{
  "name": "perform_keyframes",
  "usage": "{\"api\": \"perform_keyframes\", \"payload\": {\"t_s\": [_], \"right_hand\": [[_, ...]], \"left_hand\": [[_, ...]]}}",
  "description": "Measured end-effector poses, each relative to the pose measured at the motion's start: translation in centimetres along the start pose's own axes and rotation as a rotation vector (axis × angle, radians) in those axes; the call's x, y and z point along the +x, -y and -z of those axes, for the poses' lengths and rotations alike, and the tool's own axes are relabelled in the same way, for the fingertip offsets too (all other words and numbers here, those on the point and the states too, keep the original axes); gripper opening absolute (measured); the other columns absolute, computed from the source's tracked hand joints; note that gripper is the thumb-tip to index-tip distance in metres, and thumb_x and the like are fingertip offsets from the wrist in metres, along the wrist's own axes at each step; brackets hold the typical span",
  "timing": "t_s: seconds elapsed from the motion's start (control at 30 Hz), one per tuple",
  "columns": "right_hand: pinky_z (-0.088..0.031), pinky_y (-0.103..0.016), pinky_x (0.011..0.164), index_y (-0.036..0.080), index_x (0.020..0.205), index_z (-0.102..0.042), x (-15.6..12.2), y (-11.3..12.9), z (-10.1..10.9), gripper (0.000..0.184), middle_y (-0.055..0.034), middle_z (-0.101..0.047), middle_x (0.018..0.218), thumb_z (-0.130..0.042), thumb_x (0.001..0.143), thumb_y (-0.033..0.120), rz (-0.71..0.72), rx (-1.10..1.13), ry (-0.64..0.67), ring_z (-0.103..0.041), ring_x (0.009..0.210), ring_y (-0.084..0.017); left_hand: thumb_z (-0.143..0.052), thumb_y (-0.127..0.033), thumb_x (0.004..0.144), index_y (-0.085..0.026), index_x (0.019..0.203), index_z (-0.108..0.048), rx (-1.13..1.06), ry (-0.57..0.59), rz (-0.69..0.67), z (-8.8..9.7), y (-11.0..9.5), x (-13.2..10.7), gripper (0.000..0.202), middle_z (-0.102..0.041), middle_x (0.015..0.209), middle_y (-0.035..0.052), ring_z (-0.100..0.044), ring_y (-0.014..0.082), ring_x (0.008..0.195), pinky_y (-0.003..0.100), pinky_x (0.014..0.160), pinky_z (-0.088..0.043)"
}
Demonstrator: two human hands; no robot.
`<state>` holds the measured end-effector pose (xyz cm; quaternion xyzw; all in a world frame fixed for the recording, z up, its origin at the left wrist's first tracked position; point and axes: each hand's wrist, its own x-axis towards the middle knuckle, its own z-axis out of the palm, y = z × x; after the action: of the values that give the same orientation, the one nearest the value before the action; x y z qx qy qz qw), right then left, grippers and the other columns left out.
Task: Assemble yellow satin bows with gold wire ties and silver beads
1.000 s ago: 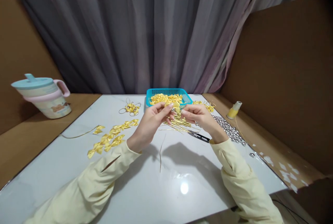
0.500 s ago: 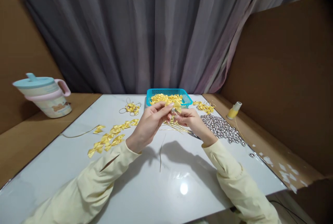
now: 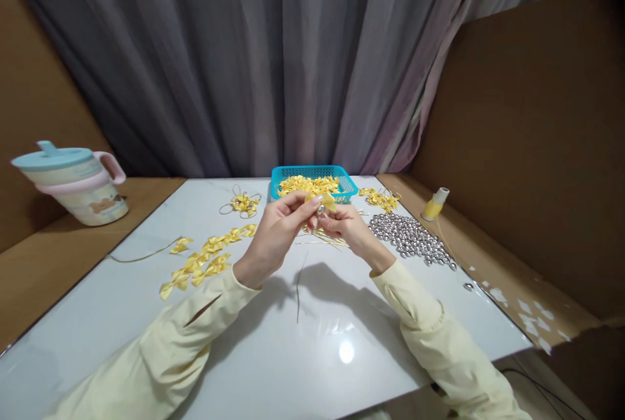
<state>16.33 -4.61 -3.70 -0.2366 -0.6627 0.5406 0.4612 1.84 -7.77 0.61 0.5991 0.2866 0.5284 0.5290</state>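
Observation:
Between my two hands, above the middle of the table, is a yellow ribbon bow (image 3: 327, 201) with a silver bead (image 3: 320, 210) against its near side. My left hand (image 3: 278, 228) pinches the bow between thumb and forefinger. From the other side, the fingertips of my right hand (image 3: 354, 228) close on the bow's lower right edge; just what they grip is partly hidden. Behind and beneath the hands lie gold cords (image 3: 325, 236). One thin cord (image 3: 298, 290) rests on the table nearer to me.
A blue basket (image 3: 355, 189) of yellow bows stands at the back. Loose bows (image 3: 198, 260) and a finished-looking bow cluster (image 3: 243, 202) lie left. Silver beads (image 3: 413, 238), more bows (image 3: 381, 199) and a yellow thread spool (image 3: 434, 205) are right. A lidded cup (image 3: 81, 189) stands far left.
The view has shifted slightly. My right hand has come a little closer to my left, and the silver bead shows more clearly below the bow. Both hands keep their pinch.

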Motion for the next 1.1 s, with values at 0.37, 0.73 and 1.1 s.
{"api": "perform_keyframes", "payload": {"t_s": [0.37, 0.73, 1.1], "right_hand": [[-0.032, -0.024, 0.053, 0.019, 0.099, -0.052, -2.8, 3.3, 1.2, 0.028, -0.0027, -0.054, 0.081, -0.033, 0.092, 0.038, 0.063, -0.292, -0.016, -0.040, 0.060, -0.011], [-0.032, -0.024, 0.052, 0.018, 0.090, -0.054, -4.8, 4.3, 0.2, 0.012, -0.0022, -0.058, 0.085, -0.048, 0.079, 0.019, 0.097, -0.311, -0.112, -0.040, 0.059, -0.010], [-0.032, -0.023, 0.045, 0.019, 0.090, -0.046, -5.1, 3.0, -2.1, 0.010, 0.0032, -0.053, 0.064, -0.051, 0.086, 0.027, 0.101, -0.423, -0.166, -0.044, 0.052, -0.008]], "left_hand": [[-0.054, -0.031, 0.084, -0.015, 0.070, -0.057, 0.457, 0.122, 0.046, 1.9, -1.6, -1.3, 0.021, -0.052, 0.062, -0.0034, -0.048, 0.0087, 0.057, 0.021, 0.059, -0.039], [-0.052, -0.028, 0.084, -0.015, 0.068, -0.056, 0.435, 0.164, 0.177, 2.1, -1.0, -1.8, 0.021, -0.051, 0.061, -0.0039, -0.046, 0.0082, 0.058, 0.020, 0.059, -0.036], [-0.050, -0.034, 0.086, -0.016, 0.066, -0.055, 0.406, 0.224, 0.266, 1.8, -1.0, -2.5, 0.028, -0.050, 0.060, -0.0039, -0.047, 0.0098, 0.061, 0.023, 0.062, -0.036]]}}
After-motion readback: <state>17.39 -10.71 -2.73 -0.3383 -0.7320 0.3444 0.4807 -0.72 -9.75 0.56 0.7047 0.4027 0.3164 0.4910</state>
